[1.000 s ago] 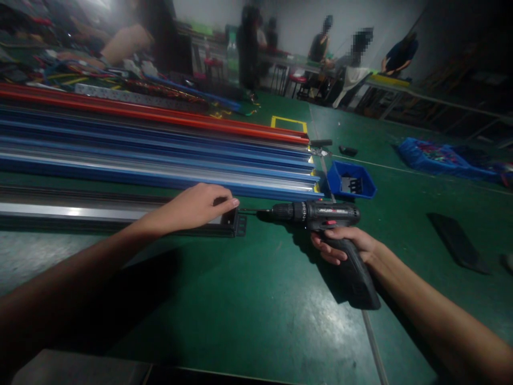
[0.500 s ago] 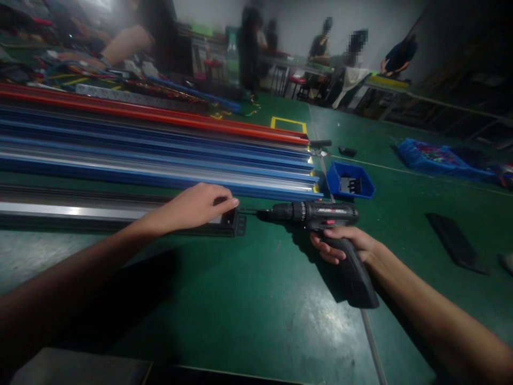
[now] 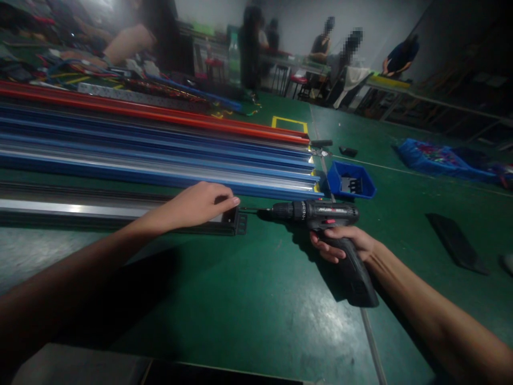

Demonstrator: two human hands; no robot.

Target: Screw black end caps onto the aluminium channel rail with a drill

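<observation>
My right hand (image 3: 344, 243) is wrapped round the handle of a black cordless drill (image 3: 328, 213) lying level above the table. Its long thin bit (image 3: 256, 209) points left and reaches the end of a long black metal profile (image 3: 80, 209) with a silver strip along it. My left hand (image 3: 200, 206) is closed over that end, thumb and fingers on the profile. A small black slotted bracket (image 3: 241, 224) sticks out from the profile's end. Whether the bit's tip sits in a screw is too small to tell.
Blue profiles (image 3: 160, 155) and a red profile (image 3: 168, 109) lie beyond on the green table (image 3: 256, 299). A blue bin (image 3: 371, 187) holds dark parts. A black flat piece (image 3: 457, 243) lies at right. Co-workers stand behind; one forearm (image 3: 130, 43) reaches over wires at upper left.
Almost nothing differs. Both hands, the drill and the black profile hold the same places; the view has shifted very slightly.
</observation>
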